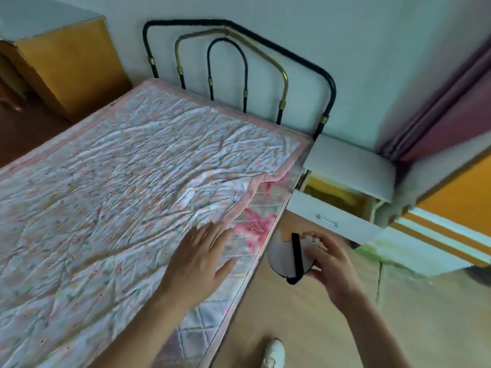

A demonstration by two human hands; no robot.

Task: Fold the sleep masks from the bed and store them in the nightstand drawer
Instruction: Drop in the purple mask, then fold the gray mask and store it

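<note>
Bed [127, 166] filling the left and centre, spread with a crumpled pale floral quilt [111, 181], pink-edged, one corner turned back to bare the lily-print mattress [255, 229]. Beyond the bed's far end, a black and brass metal headboard [239, 62] against the wall. Off the bed's far left corner, a yellow cabinet [66, 65]. At the bed's right corner by the headboard, the white nightstand [348, 166], its drawer [334, 221] pulled open, yellow-lined inside, metal handle on the front. Right of the bed, wooden floor [305, 314], with a white shoe [273, 351] at the bottom edge close to the bed's side. Left hand [202, 258] flat over the bed's right edge, fingers spread, palm down, grip loose and empty. Right hand [329, 264] just off the bed's right edge, above the floor, short of the open drawer, grip pinched closed round a folded white sleep mask [281, 258]. Black strap [296, 257] running down across the mask's face, a loop poking out below.
</note>
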